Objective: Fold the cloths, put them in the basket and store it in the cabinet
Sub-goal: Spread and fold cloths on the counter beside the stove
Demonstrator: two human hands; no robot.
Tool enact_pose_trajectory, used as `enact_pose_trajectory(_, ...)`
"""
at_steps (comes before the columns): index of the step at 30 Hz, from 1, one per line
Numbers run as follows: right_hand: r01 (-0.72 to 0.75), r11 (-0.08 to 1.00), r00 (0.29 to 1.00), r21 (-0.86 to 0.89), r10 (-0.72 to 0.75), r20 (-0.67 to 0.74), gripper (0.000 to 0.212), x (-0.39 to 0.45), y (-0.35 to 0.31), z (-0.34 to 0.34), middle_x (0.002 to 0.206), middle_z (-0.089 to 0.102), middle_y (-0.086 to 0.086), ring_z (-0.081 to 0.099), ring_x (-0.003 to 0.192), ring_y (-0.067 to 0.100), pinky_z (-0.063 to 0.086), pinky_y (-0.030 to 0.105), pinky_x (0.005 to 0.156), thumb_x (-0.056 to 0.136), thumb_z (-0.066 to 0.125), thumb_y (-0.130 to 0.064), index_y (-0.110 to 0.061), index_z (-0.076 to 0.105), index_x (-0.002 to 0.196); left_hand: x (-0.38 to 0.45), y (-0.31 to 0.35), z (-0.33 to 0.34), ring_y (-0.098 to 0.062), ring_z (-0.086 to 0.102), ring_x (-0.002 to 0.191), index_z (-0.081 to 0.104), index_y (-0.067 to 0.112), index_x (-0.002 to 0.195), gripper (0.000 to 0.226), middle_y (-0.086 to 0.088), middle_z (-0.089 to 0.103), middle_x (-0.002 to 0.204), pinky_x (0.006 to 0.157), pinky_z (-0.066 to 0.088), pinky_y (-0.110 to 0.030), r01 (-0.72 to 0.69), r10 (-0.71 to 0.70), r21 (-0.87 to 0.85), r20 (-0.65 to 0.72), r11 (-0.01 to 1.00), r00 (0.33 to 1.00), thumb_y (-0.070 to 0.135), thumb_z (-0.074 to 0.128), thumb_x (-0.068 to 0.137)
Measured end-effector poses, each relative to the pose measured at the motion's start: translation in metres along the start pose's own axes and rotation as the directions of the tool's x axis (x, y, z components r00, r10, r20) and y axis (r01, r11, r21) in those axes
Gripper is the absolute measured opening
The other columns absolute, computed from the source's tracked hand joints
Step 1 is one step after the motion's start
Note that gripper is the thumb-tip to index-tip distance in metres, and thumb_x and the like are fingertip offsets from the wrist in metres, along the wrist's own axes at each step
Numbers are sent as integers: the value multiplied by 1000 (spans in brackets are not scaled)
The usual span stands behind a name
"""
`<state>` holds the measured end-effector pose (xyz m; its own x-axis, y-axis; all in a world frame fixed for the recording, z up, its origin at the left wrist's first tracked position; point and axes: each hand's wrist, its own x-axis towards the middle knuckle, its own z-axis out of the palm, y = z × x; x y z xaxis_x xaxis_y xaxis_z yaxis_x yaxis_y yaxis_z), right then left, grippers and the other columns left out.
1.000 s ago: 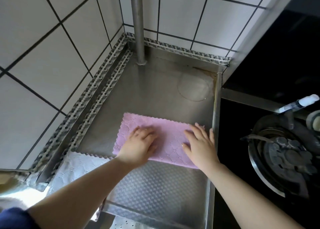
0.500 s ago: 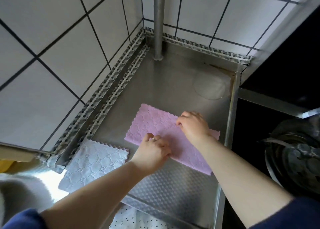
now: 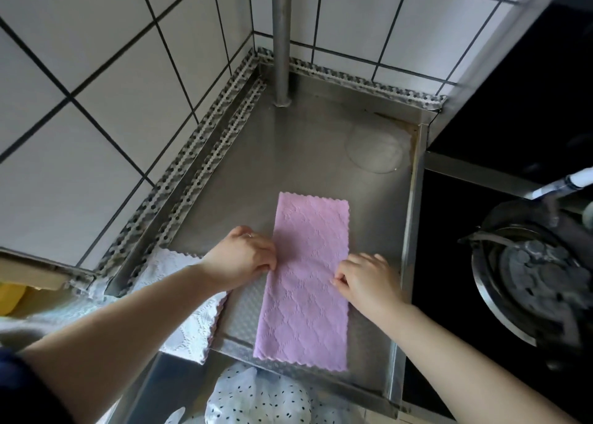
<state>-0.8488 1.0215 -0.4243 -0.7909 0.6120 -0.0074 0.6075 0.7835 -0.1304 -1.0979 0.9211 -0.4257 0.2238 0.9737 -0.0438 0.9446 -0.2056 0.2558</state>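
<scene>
Though folded long, pink cloth (image 3: pixel 306 282) flat, scallop-edged.

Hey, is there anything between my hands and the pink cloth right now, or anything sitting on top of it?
Nothing visible. The left hand touches the pink cloth at its left edge, the right hand at its right edge. Nothing else lies on it. The white cloth lies apart, to its left.

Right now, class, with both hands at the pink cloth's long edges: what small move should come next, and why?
Probably fold the near end over onto the far end. The pink cloth lies flat as a long strip on the steel counter, its near end overhanging the front lip. The left hand and right hand pinch its sides at mid-length, so halving it looks likely.
</scene>
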Motion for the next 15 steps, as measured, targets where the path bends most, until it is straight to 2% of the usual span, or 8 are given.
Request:
enact_pose_trajectory(3, 15, 996, 997, 93, -8, -70, 27, -14, 4, 1, 63, 57, -13, 59, 59, 12, 35, 26, 58, 51, 89, -27, -31, 63, 58, -5, 5, -2, -8, 62, 82, 65, 30, 78, 10, 18, 64, 85, 83, 40, -29, -32, 32, 4, -25, 999, 999, 28, 55, 75)
enact_pose_trajectory(6, 199, 971, 976, 132, -186, -110, 10, -28, 20, 0, 84, 63, -15, 54, 82, 10, 35, 26, 74, 72, 70, -26, -31, 70, 82, -17, 11, 1, -8, 63, 84, 68, 31, 86, 10, 17, 66, 90, 86, 41, -29, -79, 79, 10, -52, 997, 996, 27, 63, 78)
enact_pose_trajectory(7, 264, 954, 963, 138, -255, -83, 15, -34, 23, 0, 91, 65, -15, 54, 89, 9, 36, 27, 79, 75, 63, -28, -30, 71, 87, -22, 14, 3, -8, 63, 86, 68, 31, 87, 11, 17, 66, 93, 88, 40, -29, -98, 98, 3, -45, 995, 994, 27, 63, 78)
enact_pose_trajectory(8, 330, 935, 944, 130, -327, -47, 19, -38, 25, 2, 97, 66, -14, 55, 94, 9, 40, 29, 85, 73, 63, -29, -29, 72, 90, -26, 16, 5, -8, 63, 88, 69, 31, 88, 13, 17, 67, 96, 90, 38, -29, -118, 118, -7, -35, 993, 992, 29, 59, 80)
enact_pose_trajectory(10, 405, 905, 910, 128, -413, 40, 30, -48, 23, 6, 106, 67, -9, 61, 99, 14, 44, 33, 92, 66, 76, -26, -29, 72, 95, -32, 21, 8, -7, 63, 92, 71, 30, 89, 20, 17, 67, 101, 92, 37, -27, -137, 137, -25, -3, 990, 991, 30, 53, 82)
enact_pose_trajectory(12, 386, 907, 911, 166, -404, 89, 40, -53, 19, 10, 110, 66, -6, 63, 100, 18, 45, 37, 92, 61, 84, -23, -30, 71, 98, -34, 23, 9, -7, 63, 96, 72, 29, 91, 23, 15, 68, 105, 94, 39, -27, -135, 135, -40, 11, 990, 991, 31, 51, 82)
enact_pose_trajectory(15, 337, 923, 935, 187, -352, 53, 37, -56, 14, 12, 108, 67, -4, 65, 97, 19, 48, 36, 89, 62, 85, -22, -30, 71, 96, -36, 23, 7, -6, 62, 104, 72, 29, 91, 27, 14, 68, 109, 96, 45, -30, -135, 135, -44, 17, 990, 991, 36, 48, 83)
